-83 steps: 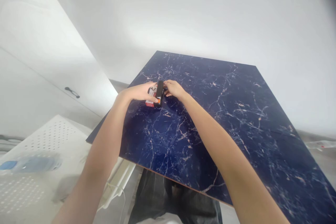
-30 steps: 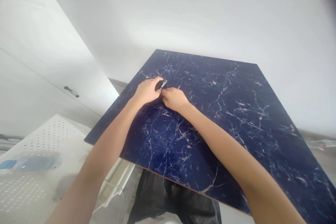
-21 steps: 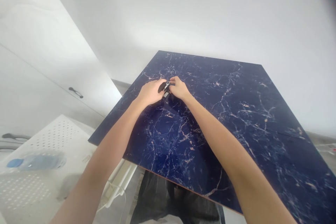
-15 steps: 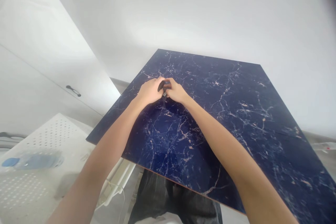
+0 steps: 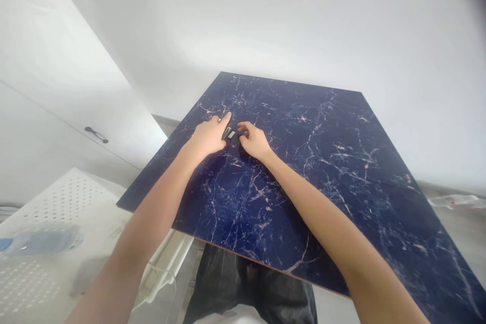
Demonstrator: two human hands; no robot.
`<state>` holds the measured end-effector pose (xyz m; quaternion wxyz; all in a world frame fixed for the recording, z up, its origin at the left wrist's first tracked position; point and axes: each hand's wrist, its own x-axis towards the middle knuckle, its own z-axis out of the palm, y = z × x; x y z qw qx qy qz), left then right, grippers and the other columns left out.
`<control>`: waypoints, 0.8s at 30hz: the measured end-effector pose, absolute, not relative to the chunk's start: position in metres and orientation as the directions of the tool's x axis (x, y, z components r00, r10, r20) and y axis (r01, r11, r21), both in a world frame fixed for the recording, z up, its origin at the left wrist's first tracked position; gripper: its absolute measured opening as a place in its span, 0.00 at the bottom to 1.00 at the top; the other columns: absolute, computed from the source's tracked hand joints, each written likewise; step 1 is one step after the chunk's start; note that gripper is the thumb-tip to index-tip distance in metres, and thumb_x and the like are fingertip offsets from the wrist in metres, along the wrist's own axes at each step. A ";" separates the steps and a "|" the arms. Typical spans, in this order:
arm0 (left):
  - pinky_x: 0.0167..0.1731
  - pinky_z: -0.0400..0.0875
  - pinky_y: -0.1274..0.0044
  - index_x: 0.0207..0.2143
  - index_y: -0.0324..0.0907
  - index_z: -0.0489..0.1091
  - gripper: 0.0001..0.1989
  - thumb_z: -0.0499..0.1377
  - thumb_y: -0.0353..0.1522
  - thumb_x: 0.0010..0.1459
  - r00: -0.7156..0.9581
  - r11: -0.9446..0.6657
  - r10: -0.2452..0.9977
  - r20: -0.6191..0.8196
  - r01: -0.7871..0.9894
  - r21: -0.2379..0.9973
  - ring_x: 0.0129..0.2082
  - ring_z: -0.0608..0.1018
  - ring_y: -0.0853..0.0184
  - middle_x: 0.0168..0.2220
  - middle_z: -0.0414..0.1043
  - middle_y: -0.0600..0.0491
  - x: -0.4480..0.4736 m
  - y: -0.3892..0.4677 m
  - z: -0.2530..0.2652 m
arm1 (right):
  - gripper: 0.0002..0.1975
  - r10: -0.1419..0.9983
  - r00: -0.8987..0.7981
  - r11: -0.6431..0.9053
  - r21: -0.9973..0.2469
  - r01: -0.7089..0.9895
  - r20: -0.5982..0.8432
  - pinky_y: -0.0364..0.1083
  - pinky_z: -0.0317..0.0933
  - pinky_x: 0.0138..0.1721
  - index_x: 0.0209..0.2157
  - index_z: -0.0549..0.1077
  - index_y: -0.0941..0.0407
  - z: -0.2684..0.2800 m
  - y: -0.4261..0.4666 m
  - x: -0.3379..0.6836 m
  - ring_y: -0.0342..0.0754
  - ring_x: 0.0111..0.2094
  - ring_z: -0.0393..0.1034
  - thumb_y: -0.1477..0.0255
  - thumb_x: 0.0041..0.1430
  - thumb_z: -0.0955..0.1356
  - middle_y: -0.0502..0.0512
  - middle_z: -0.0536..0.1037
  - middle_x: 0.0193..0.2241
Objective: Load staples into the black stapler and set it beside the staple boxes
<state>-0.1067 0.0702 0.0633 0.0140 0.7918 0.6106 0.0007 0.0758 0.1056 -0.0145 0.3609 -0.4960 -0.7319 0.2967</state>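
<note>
On the blue marbled tabletop (image 5: 261,187), my left hand (image 5: 208,137) is closed around a small black object (image 5: 227,131) with a silvery strip and a pale rectangular patch. Its index finger points away from me, and the thumb is at the near side; the hand covers much of the object, so its kind is unclear. Just to the right, apart from it, is my right hand (image 5: 255,140), its fingers curled inward. Something dark shows under those fingers, but whether it is a held piece or shadow is hard to see.
A white perforated surface (image 5: 64,202) stands at the lower left, with a clear plastic bottle (image 5: 45,240) lying on it. Behind are a white wall and a white cabinet with a dark handle (image 5: 96,134). Clear plastic packaging (image 5: 457,201) lies beyond the table's right edge.
My hands were together at the black object and are now apart. The left has shifted slightly left and its index finger has straightened; the object's silvery strip and pale patch now show more.
</note>
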 end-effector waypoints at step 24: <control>0.58 0.70 0.63 0.69 0.45 0.63 0.28 0.58 0.36 0.68 0.402 -0.437 0.899 0.173 0.812 0.386 0.60 0.74 0.52 0.64 0.69 0.43 -0.117 0.078 0.061 | 0.27 0.998 -0.058 0.065 -0.828 0.556 0.040 0.62 0.62 0.63 0.59 0.72 0.61 0.019 0.089 0.089 0.65 0.60 0.71 0.57 0.66 0.65 0.71 0.77 0.57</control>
